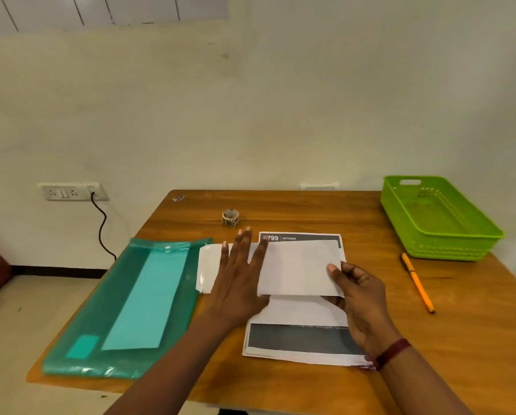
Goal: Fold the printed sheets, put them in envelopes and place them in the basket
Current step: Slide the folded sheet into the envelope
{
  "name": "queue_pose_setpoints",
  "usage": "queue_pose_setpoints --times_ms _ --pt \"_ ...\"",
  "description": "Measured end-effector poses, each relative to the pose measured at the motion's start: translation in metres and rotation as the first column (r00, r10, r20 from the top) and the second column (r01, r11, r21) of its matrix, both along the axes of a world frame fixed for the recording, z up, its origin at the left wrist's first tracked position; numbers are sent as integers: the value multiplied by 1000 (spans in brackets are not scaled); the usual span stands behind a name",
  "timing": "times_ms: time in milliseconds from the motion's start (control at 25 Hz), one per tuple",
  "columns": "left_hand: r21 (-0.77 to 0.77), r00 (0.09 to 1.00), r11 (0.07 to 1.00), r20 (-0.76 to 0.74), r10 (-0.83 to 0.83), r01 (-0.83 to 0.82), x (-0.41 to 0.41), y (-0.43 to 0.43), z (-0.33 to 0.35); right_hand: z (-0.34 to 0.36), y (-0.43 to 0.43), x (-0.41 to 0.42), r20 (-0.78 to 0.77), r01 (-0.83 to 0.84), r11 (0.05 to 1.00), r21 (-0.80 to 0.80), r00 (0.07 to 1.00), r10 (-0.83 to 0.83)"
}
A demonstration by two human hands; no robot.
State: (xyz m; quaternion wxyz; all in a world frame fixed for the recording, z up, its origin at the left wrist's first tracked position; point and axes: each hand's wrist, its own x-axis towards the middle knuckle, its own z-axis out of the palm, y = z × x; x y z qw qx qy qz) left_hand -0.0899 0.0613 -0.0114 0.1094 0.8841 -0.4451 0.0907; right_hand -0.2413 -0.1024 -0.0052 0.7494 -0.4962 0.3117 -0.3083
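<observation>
A folded white sheet (300, 269) lies on top of a stack of printed sheets (303, 339) at the middle of the wooden table (460, 339). My right hand (360, 298) pinches the folded sheet's right edge, thumb on top. My left hand (240, 274) lies flat with fingers spread across the sheet's left edge and a pack of white envelopes (209, 269) in clear wrap. The green basket (436, 218) stands empty at the far right corner.
A green plastic folder (124, 307) with papers inside covers the table's left side. A tape roll (230, 217) sits behind the sheets. An orange pen (418, 281) lies right of the stack, in front of the basket. A wall socket with a black cable (100, 223) is at left.
</observation>
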Motion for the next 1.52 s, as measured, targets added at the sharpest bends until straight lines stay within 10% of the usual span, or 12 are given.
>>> queue_pose_setpoints --times_ms 120,240,320,440,560,760,920,1080,1240,1520 --pt "-149 875 984 -485 13 -98 -27 -10 33 1 -3 0 59 152 988 -5 987 -151" --pt "-378 415 773 -895 -165 -509 -34 -21 66 3 11 2 100 325 909 -262 946 -309" --pt "-277 33 628 -928 -372 -727 -18 -28 80 3 30 2 169 397 726 -562 914 -368" --pt "-215 -114 644 -896 -429 -734 8 -29 92 -13 58 6 287 380 336 -862 911 -295" --pt "-205 -37 692 -948 -318 -692 18 -31 94 -30 75 12 251 278 100 -955 943 -220" --pt "-177 196 825 -977 -82 -536 35 -20 95 -44 72 11 50 50 -7 -999 999 -19" --pt "-85 659 982 -750 49 -170 48 -6 109 -14 38 18 -4 77 410 -909 981 -194" --pt "65 793 997 -609 2 48 52 -1 116 8 -10 32 -167 -41 923 -384 986 -26" --pt "152 834 978 -551 -38 145 52 2 114 3 -30 32 -44 -216 974 -72 976 213" --pt "121 972 991 -232 -29 58 43 -1 83 12 -16 30 -101 -192 968 -159 979 177"
